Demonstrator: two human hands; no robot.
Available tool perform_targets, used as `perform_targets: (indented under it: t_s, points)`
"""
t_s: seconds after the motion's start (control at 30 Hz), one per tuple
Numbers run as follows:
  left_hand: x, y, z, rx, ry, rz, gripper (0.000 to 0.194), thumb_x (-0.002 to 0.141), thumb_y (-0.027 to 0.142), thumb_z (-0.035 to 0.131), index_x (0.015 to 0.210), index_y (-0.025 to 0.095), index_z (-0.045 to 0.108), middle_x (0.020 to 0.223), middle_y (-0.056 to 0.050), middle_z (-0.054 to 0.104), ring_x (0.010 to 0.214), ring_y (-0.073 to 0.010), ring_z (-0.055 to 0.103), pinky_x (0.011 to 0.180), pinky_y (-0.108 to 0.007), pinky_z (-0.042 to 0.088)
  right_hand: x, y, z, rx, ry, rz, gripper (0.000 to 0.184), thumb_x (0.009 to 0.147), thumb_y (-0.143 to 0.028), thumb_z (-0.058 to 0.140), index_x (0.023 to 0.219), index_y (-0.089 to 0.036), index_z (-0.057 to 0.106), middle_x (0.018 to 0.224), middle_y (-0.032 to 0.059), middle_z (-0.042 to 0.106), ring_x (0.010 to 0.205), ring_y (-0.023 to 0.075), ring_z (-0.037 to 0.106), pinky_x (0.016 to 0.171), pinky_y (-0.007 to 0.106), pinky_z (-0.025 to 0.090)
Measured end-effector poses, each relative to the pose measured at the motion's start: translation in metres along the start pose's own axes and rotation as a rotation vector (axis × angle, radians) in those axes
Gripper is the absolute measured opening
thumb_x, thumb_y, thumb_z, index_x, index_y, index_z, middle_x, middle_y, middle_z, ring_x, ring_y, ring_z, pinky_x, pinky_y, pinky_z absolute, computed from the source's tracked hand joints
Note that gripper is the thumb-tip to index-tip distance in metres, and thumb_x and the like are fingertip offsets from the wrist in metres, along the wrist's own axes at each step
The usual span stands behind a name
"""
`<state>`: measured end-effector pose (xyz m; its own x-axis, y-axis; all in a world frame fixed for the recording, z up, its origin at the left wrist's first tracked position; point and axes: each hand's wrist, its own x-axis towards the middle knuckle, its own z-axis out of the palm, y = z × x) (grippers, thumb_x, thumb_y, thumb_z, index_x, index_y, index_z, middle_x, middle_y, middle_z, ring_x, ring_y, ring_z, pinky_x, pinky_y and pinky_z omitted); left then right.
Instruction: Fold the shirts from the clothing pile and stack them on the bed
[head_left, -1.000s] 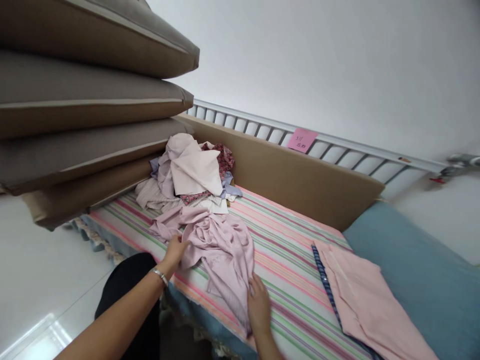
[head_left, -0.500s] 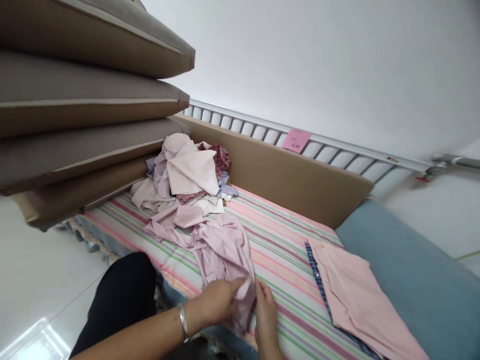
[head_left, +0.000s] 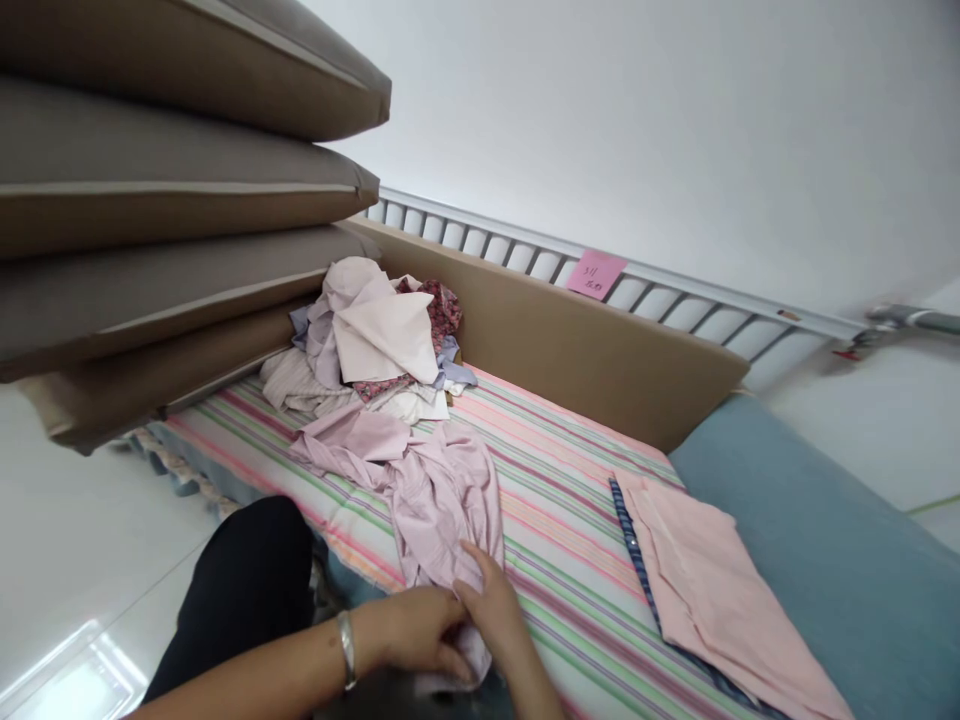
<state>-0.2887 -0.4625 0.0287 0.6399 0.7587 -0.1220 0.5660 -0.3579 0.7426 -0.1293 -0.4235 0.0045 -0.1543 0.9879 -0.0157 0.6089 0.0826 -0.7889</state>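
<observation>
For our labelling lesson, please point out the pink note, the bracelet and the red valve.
Pink note (head_left: pixel 596 274): head view, its middle.
Bracelet (head_left: pixel 346 650): head view, its band.

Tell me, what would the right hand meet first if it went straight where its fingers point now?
The right hand would probably meet folds of the mauve cloth just ahead; whether they touch is unclear.

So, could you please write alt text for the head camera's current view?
A person's left hand and right hand meet at the near end of a crumpled mauve-pink cloth on a striped sheet. Beyond it, a heap of rumpled fabrics lies beside stacked brown cushions; at right, a folded pink cloth.
</observation>
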Motion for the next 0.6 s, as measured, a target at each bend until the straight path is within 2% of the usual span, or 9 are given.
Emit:
perform_targets:
  t_s: [0.07, 0.13, 0.2, 0.27, 0.37, 0.43, 0.53, 0.6]
  points:
    - [-0.004, -0.01, -0.01, -0.086, 0.155, 0.079, 0.023, 0.078, 0.036, 0.063, 0.093, 0.019, 0.068, 0.086, -0.004, 0.069, 0.077, -0.018, 0.062, 0.07, -0.025, 0.047, -0.005, 0.005, -0.004, 0.023, -0.012, 0.017, 0.055, 0.065, -0.024, 0.057, 0.12, -0.018, 0.059, 0.128, 0.0092, 0.057, 0.122, 0.0244, 0.049, 0.107, 0.039, 0.033]
    - [-0.006, -0.023, -0.02, -0.099, 0.385, 0.084, 0.015, 0.082, 0.022, 0.055, 0.09, 0.02, 0.067, 0.088, -0.004, 0.067, 0.084, -0.0168, 0.06, 0.079, -0.026, 0.045, -0.012, 0.008, -0.006, 0.025, -0.038, 0.027, 0.061, 0.067, -0.031, 0.06, 0.126, -0.017, 0.054, 0.135, 0.0102, 0.051, 0.127, 0.0247, 0.044, 0.109, 0.04, 0.03]
    - [-0.006, -0.041, -0.03, -0.042, 0.585, 0.034, 0.021, 0.08, 0.012, 0.051, 0.092, 0.02, 0.066, 0.094, -0.005, 0.065, 0.092, -0.018, 0.057, 0.086, -0.029, 0.044, -0.021, 0.009, -0.004, -0.02, -0.05, 0.007, 0.068, 0.064, -0.031, 0.064, 0.13, -0.017, 0.05, 0.14, 0.011, 0.045, 0.132, 0.0254, 0.037, 0.111, 0.04, 0.027]
    - [-0.002, -0.06, -0.037, 0.045, 0.703, -0.02, 0.033, 0.075, 0.005, 0.05, 0.101, 0.02, 0.065, 0.109, -0.008, 0.062, 0.103, -0.0207, 0.054, 0.093, -0.035, 0.041, -0.028, 0.009, 0.002, -0.095, -0.019, -0.016, 0.069, 0.064, -0.026, 0.063, 0.131, -0.016, 0.049, 0.142, 0.0117, 0.042, 0.134, 0.0257, 0.034, 0.111, 0.04, 0.026]
    - [0.005, -0.085, -0.04, 0.151, 0.76, -0.074, 0.051, 0.069, -0.001, 0.05, 0.113, 0.022, 0.062, 0.128, -0.011, 0.053, 0.118, -0.0248, 0.047, 0.101, -0.042, 0.036, -0.032, 0.009, 0.014, -0.168, 0.073, -0.029, 0.058, 0.068, -0.017, 0.053, 0.126, -0.017, 0.054, 0.138, 0.0123, 0.047, 0.131, 0.0248, 0.038, 0.11, 0.04, 0.029]
    - [0.009, -0.095, -0.039, 0.183, 0.729, -0.071, 0.057, 0.067, -0.003, 0.049, 0.116, 0.022, 0.062, 0.132, -0.011, 0.051, 0.122, -0.0256, 0.045, 0.104, -0.044, 0.034, -0.03, 0.01, 0.017, -0.168, 0.125, -0.028, 0.054, 0.068, -0.013, 0.047, 0.12, -0.016, 0.06, 0.133, 0.0127, 0.052, 0.127, 0.0245, 0.044, 0.108, 0.039, 0.033]
    - [0.012, -0.098, -0.037, 0.136, 0.652, -0.016, 0.068, 0.059, -0.006, 0.049, 0.12, 0.021, 0.059, 0.137, -0.011, 0.048, 0.128, -0.0256, 0.041, 0.107, -0.043, 0.031, -0.025, 0.011, 0.012, -0.087, 0.191, -0.024, 0.043, 0.07, -0.017, 0.045, 0.106, -0.016, 0.068, 0.122, 0.0142, 0.059, 0.117, 0.0262, 0.052, 0.104, 0.04, 0.037]
    - [0.012, -0.094, -0.039, 0.002, 0.645, 0.013, 0.065, 0.058, -0.005, 0.051, 0.116, 0.02, 0.062, 0.136, -0.011, 0.049, 0.128, -0.0254, 0.04, 0.108, -0.042, 0.028, -0.022, 0.009, 0.004, 0.017, 0.235, -0.012, 0.035, 0.071, -0.024, 0.048, 0.096, -0.017, 0.072, 0.112, 0.0132, 0.065, 0.109, 0.0272, 0.057, 0.1, 0.041, 0.04]
